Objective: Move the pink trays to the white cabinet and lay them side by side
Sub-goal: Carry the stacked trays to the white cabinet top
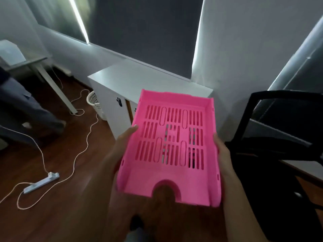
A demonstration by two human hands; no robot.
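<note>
A: What are the hands doing?

B: The left hand (122, 142) grips the left side wall of the pink tray (173, 151), with the thumb on the rim and the other fingers hidden under it. The right hand (222, 151) grasps the right side wall in the same way. Both hands are closed on the tray and they hold it in the air, in front of the person.

A: How does the tray lie?

B: It is nearly flat, a little tilted, with the open side up. The slotted bottom is empty, and the edge with the round notch points toward the person. I see only this one tray; whether another one sits under it, I cannot tell.

A: And where is the white cabinet?

B: The white cabinet (139, 79) stands just behind the tray, against the wall under a dark window blind (146, 28). Its top is bare. The far end of the tray covers part of the cabinet front in the view, but the tray does not touch it.

A: What else is around?

B: A white basket (94, 100) stands on the floor at the left of the cabinet. A white cable (83, 147) runs over the wooden floor (57, 154) to a power strip (42, 182). A black chair (283, 123) is at the right
</note>
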